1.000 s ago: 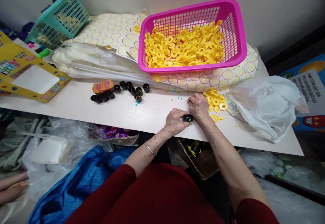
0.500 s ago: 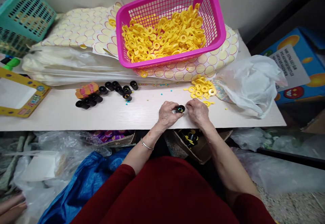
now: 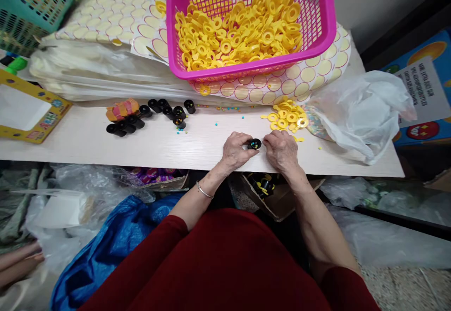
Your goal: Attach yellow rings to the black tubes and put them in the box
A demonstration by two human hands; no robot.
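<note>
Currently L hand [image 3: 235, 151] is clamping a blk cup [image 3: 250, 143] w/ beads [image 3: 255, 145] inside, R hand [image 3: 282, 151] sitting just right of it, pinch unclear, prob. mid-filling, next move likely needing it steady.

Soft light across the tabletop [image 3: 197, 147], dim upper right corner, stretched edges

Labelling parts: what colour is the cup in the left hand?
Black; the head view shows the cup best.

Left grip [image 3: 236, 151] around black cup [image 3: 255, 148], right grip [image 3: 281, 150] beside it, yellow rings [image 3: 288, 115] nearby, pink basket [image 3: 246, 67] behind
</note>
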